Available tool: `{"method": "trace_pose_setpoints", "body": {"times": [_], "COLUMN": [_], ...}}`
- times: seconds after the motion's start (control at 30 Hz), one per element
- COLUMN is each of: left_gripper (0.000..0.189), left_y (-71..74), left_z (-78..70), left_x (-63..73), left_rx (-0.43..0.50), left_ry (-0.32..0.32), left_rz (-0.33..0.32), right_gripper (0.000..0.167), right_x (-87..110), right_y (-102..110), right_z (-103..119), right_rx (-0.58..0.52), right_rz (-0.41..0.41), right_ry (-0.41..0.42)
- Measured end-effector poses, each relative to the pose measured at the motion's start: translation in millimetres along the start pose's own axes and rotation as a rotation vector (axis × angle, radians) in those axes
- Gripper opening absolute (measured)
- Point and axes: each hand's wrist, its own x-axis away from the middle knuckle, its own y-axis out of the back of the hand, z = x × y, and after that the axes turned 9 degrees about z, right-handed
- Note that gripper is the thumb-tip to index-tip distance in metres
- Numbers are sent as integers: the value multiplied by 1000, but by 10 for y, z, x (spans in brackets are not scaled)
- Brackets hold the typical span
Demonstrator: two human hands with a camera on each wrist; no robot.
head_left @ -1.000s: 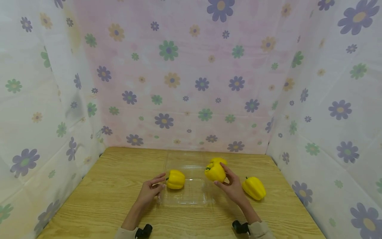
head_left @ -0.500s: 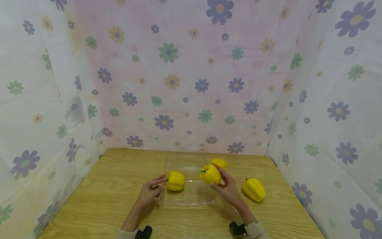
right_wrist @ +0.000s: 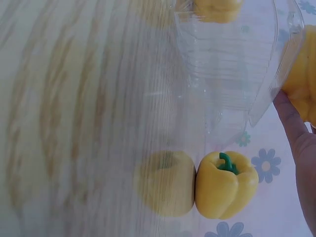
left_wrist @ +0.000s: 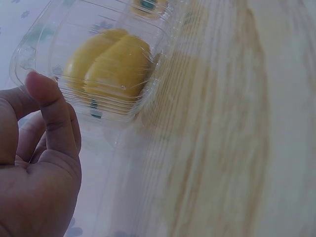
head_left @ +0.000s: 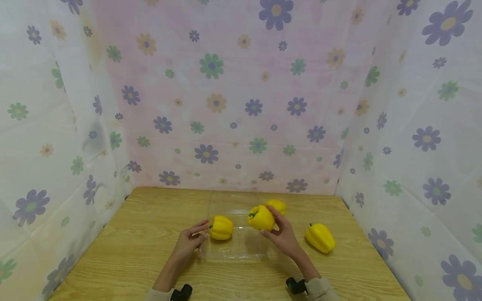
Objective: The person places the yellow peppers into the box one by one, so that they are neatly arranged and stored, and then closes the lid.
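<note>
My right hand [head_left: 284,237] holds a yellow bell pepper [head_left: 261,218] above the right part of an open clear plastic clamshell container [head_left: 241,254]. In the right wrist view this held bell pepper [right_wrist: 302,81] is cut off at the edge, beside the container's clear rim. Another yellow bell pepper [head_left: 221,228] lies on its side in the container's left part, stem toward my left hand [head_left: 187,243]. That hand pinches the container's left rim; in the left wrist view its fingertips [left_wrist: 42,85] meet the clear corner [left_wrist: 27,61].
One yellow bell pepper [head_left: 278,205] lies behind my right hand, partly hidden. A further bell pepper [head_left: 320,238] lies on the wooden table [head_left: 158,217] to the right. The container's lid [head_left: 233,201] lies folded back toward the flowered cloth wall [head_left: 233,104].
My right hand has carried its bell pepper leftward, from near the container's right edge to over its right part. My left hand stays at the container's left rim.
</note>
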Motion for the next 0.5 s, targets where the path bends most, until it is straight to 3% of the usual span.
{"method": "trace_pose_setpoints", "body": {"times": [0.23,0.5], "left_gripper": [43,44], "left_y": [-12,-20], "left_z": [-18,-33], "left_x": [7,4], "left_rx": [-9,7], "left_ry": [5,21], "left_rz": [-11,-13], "right_gripper": [78,77], "right_x": [-76,-153], "right_y": [-85,-162], "right_z": [6,-22], "right_rx": [-18,18], "right_rz": [30,69], "right_ry": [0,-79]}}
